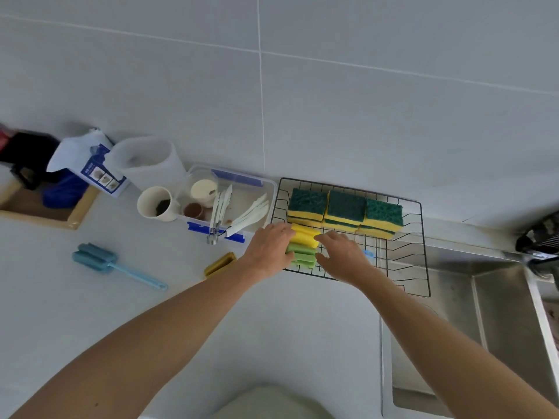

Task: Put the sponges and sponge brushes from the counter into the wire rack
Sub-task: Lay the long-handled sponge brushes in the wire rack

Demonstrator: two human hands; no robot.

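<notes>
The black wire rack (405,252) sits on the counter beside the sink. Several yellow sponges with green scrub tops (344,211) are stacked along its far side. In its near left corner lie a yellow ridged sponge (304,235) and a green ridged sponge (301,255). My left hand (267,249) presses them from the left and my right hand (344,255) from the right. A bit of light blue (369,254) shows past my right hand. On the counter lie a blue sponge brush (99,260) and a mustard ridged sponge (220,264).
A clear box with blue clips (257,184) holding white utensils, a white cup (155,204) and a white jug (145,161) stand left of the rack. A wooden tray (77,211) is at far left. The steel sink (484,313) lies to the right.
</notes>
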